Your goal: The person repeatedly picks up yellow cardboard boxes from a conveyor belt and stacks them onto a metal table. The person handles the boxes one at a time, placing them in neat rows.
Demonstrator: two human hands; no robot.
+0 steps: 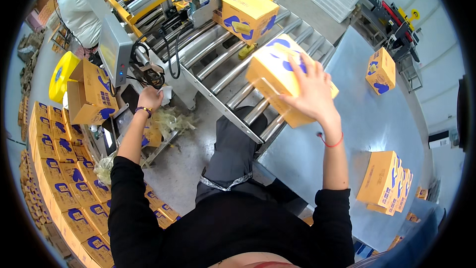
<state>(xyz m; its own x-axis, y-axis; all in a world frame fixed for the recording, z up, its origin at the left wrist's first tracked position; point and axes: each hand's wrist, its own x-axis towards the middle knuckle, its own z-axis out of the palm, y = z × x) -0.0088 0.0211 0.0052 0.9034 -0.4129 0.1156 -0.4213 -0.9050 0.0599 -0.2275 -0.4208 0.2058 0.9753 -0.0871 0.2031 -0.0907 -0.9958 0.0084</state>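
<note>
My right hand [310, 89] lies spread over a yellow cardboard carton [267, 82] with blue print, thumb along its near side. That carton sits tilted across the end of the roller conveyor [223, 78], reaching over the edge of the metal table [297, 152]. Farther up the rollers, a second yellow carton [245, 7] rests against a metal guide plate. On the other side, my left hand [148, 100] is closed around a small white paper piece [166, 94], beside cables and below a grey monitor [116, 52].
Stacked cartons [67, 178] line my left, near an open carton [89, 93] and crumpled clear film [171, 119]. The table carries a single carton [381, 70] and a group of cartons [383, 182]. A person in a white shirt [80, 15] is behind the monitor.
</note>
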